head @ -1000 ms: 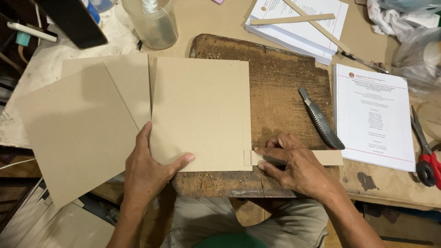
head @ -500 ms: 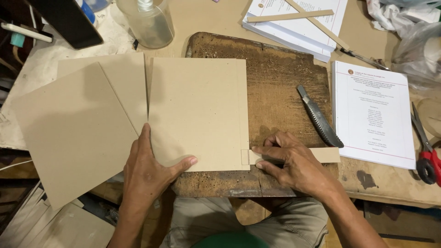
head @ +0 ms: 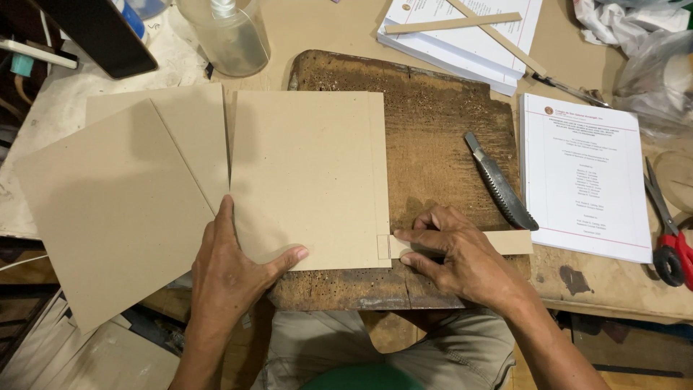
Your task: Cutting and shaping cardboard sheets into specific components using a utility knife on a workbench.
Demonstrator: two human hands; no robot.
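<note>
A tan cardboard sheet [head: 307, 173] lies on a worn wooden board [head: 433, 137]. My left hand [head: 231, 271] presses flat on the sheet's lower left corner, thumb spread toward the middle. My right hand [head: 455, 256] rests fingers-down on a narrow cardboard strip [head: 509, 242] that butts against the sheet's lower right corner. A thin line runs down the sheet near its right edge. Neither hand grips anything.
More cardboard sheets [head: 115, 209] overlap at the left. A grey utility knife [head: 499, 182] lies on the board's right side. A printed paper stack [head: 585, 180], red-handled scissors [head: 670, 238], a clear bottle [head: 227, 36] and another paper stack with wooden sticks [head: 462, 32] surround it.
Both hands stay pressed in place on the sheet and strip. Only the view has shifted slightly.
</note>
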